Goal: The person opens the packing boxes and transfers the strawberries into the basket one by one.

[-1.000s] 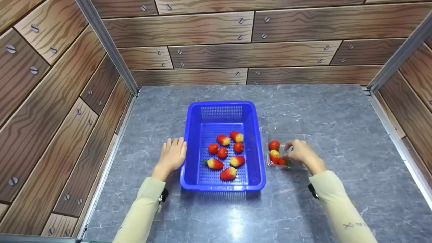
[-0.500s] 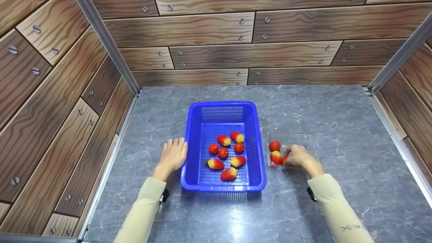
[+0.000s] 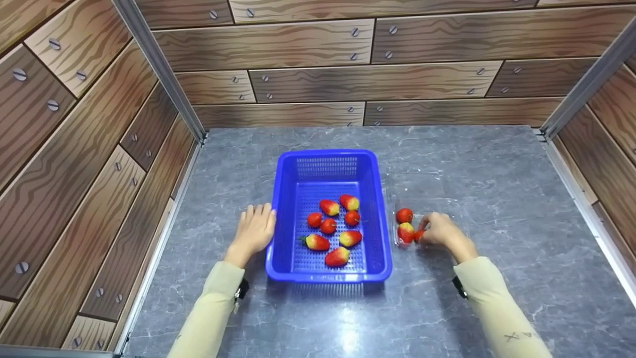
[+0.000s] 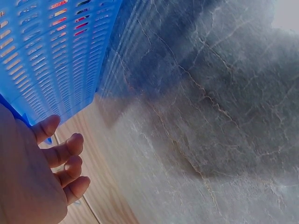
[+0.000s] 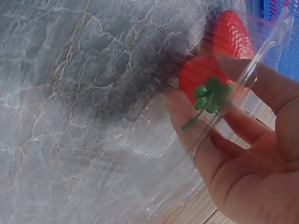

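Steadying the blue basket [image 3: 328, 219] with flat, relaxed fingers against its left wall, the left hand [image 3: 254, 229] grips nothing, while just right of the basket the right hand [image 3: 441, 232] pinches a strawberry [image 5: 205, 84] inside the clear punnet [image 5: 159, 154] on the desk [image 3: 497, 199].

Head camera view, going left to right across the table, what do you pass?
Left hand → blue basket holding strawberries → clear plastic box with strawberries → right hand, fingers at one strawberry.
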Tool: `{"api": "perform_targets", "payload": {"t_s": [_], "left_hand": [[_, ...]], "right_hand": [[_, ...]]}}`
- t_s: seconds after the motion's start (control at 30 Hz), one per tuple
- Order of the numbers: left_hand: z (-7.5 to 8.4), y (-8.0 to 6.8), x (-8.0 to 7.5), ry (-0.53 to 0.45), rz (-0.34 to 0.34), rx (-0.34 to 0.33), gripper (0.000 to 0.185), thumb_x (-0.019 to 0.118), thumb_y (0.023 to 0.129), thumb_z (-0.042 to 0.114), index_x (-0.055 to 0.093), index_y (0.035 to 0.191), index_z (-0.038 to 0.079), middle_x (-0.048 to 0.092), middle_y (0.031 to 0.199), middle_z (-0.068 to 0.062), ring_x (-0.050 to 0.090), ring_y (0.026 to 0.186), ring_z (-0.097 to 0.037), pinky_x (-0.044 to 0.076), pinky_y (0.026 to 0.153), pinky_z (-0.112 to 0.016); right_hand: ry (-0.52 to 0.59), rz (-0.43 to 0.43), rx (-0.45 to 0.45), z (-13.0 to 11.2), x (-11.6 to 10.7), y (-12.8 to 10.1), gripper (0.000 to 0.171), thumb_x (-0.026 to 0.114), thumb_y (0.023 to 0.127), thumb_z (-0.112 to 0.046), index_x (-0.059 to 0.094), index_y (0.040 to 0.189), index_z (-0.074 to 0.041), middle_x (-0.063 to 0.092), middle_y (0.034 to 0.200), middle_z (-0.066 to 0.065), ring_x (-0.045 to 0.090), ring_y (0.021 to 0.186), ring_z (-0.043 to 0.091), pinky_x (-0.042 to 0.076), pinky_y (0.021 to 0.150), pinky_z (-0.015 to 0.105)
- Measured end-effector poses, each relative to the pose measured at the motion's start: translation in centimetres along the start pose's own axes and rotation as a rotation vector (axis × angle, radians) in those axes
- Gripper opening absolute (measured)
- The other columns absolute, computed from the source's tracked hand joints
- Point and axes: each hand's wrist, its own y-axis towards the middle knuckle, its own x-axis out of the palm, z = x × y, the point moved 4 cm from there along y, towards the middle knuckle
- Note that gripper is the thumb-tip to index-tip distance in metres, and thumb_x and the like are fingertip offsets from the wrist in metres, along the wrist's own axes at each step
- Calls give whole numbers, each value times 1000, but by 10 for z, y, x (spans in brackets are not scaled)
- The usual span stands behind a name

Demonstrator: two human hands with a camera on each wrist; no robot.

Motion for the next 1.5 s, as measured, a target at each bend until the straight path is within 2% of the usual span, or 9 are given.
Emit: {"api": "perform_targets", "payload": {"t_s": [0.1,0.3,0.57,0.73,0.97,1.17,1.33,1.5], "left_hand": [[0,0,-1,7,4,-6,28,34,105,21,52,109,0,58,101,-21,47,95,-43,37,84,-52],[3,1,-2,22,-30,-22,32,32,107,24,53,112,0,58,105,-21,47,99,-42,37,87,-52],[2,1,-1,26,-40,-29,34,32,107,24,53,116,0,59,107,-21,48,101,-42,37,88,-52],[2,0,0,14,-33,-21,35,31,107,24,53,116,-1,58,107,-22,47,101,-43,37,89,-53],[2,-2,0,18,-20,-7,28,33,107,22,52,106,1,58,98,-20,47,94,-41,37,83,-51],[1,-1,-1,25,-24,-18,30,32,107,23,53,109,1,58,101,-20,48,96,-41,38,84,-51],[1,0,-2,20,-25,-21,31,32,107,23,53,111,0,58,103,-22,47,98,-42,38,85,-52],[1,0,-2,20,-22,-18,32,32,107,23,53,113,0,58,104,-22,47,98,-42,38,85,-53]], "right_hand": [[2,4,9,0,-3,0,27,75,62,-3,71,88,3,65,85,15,56,76,28,47,66,39],[-10,9,19,2,-11,-3,28,75,62,-4,71,89,3,67,87,17,59,80,31,50,70,43],[6,16,8,1,-23,-5,26,75,64,-2,69,88,4,66,83,15,59,74,27,49,63,35],[-24,37,-18,-2,-28,-7,27,75,63,-3,69,88,4,67,86,18,59,75,29,49,65,38],[-62,55,-20,-8,-33,-8,27,75,64,-5,69,89,2,66,84,17,58,78,32,48,69,43],[-40,34,-41,-18,-39,-7,33,76,67,-2,67,97,9,66,98,27,63,88,41,52,79,53],[-13,11,-26,-29,-45,-7,36,78,70,-2,66,103,10,67,101,28,65,89,40,54,79,50],[-46,29,-50,-43,-50,-7,37,78,73,-5,66,105,9,68,98,29,66,88,40,54,76,50]]}}
